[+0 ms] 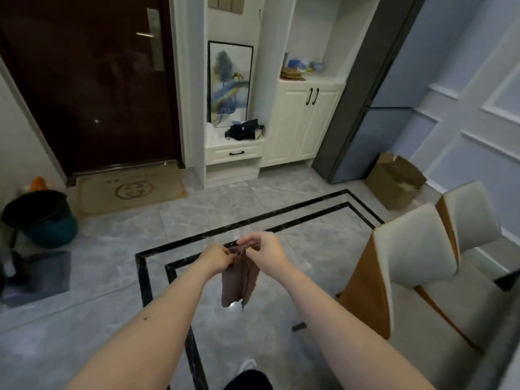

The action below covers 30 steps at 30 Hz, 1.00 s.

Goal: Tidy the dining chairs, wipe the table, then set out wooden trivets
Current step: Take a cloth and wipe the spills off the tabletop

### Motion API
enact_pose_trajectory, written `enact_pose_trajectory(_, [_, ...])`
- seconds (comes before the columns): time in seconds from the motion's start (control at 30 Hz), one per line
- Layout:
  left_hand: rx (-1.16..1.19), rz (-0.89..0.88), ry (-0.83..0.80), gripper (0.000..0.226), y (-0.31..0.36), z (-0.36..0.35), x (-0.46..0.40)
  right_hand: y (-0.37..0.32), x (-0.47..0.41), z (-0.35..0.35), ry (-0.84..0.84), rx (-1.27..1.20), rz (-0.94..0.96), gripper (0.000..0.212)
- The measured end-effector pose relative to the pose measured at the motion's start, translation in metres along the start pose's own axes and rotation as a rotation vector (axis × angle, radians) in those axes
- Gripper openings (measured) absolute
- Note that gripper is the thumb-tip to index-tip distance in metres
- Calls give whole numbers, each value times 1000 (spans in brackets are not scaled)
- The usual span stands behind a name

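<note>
Down at the bottom edge a white shoe [247,365] stands on the grey tile floor [112,277], next to a dark trouser leg.

Two bare arms reach out over the floor. The left hand [216,258] and the right hand [266,250] are close together, with a small brown cloth [239,280] between them. Each hand pinches the top edge of the cloth with its fingers. The rest of the cloth hangs down loose in the air and touches nothing else.

On the right are two dining chairs, one behind the other. The near chair [416,277] has a pale seat and back with an orange-brown shell. The far chair [467,218] looks the same and sits just beside it. Black lines [253,229] in the floor make a frame under the hands.

On the left a dark bin [42,218] stands on the floor, with a grey mat [39,277] near it. Behind the far chair a brown paper bag [394,181] stands by the blue wall.

Further off a tan doormat [132,190] lies in front of a dark brown door [90,85]. Right of the door is a cream cabinet [301,122]. A tall painting [229,83] leans in its open part, with a black bag [243,130] in front of it. A grey fridge [374,114] stands right of the cabinet.
</note>
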<state>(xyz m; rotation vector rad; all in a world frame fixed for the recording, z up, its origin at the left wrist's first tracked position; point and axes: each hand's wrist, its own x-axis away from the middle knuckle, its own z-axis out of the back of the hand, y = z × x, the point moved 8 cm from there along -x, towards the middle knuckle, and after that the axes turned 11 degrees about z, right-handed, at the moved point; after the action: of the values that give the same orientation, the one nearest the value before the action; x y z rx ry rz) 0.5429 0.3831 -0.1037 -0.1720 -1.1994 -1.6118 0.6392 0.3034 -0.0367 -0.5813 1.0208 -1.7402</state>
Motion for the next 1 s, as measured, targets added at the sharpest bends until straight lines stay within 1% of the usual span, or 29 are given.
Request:
enact_pose_trajectory(0.03, [5,-21,-15,20,20,-3,-16,9,-19,15,17,1,6,32])
enact_pose_trajectory(0.1, [21,-37,-39,24,54,-10,-40,23,-50,40,52,-17,1,33])
enact_pose_trajectory(0.13, [13,-47,-63,24,85,-18,-60,37,-74,64,77,-20,-10,33])
enact_pose_trajectory(0.17, [3,-46,-78,24,101,-21,-67,43,-85,77,87,-12,-20,32])
enact_pose_trajectory(0.2, [-14,-61,-83,27,115,-20,-71,46,-92,87,96,-8,-30,31])
enact_pose_trajectory(0.23, [-15,-86,-80,32,145,-24,-89,59,-112,113,120,0,-42,30])
enact_pose_trajectory(0.3, [43,-133,-44,36,185,-23,-115,76,-139,152,156,15,-53,30])
enact_pose_trajectory(0.37, [129,-178,-25,31,225,-21,-138,95,-164,193,206,33,-72,30])
enact_pose_trajectory(0.5, [355,-221,20,16,290,-15,-178,136,-205,251,277,58,-136,29])
enact_pose_trajectory(0.57, [413,-239,12,13,326,-15,-205,159,-232,278,308,76,-169,28])
enact_pose_trajectory(0.63, [429,-283,14,15,357,-16,-231,175,-258,299,319,106,-183,29])
enact_pose_trajectory(0.73, [411,-356,48,22,408,-17,-276,197,-306,333,338,179,-180,29])
enact_pose_trajectory(0.8, [367,-448,77,24,451,-13,-306,209,-343,358,337,233,-173,29])
enact_pose_trajectory(0.9, [211,-609,81,29,514,-11,-345,225,-390,393,333,285,-187,30])
enact_pose_trajectory(1.0, [9,-746,59,28,574,-19,-374,237,-433,430,368,322,-184,30])
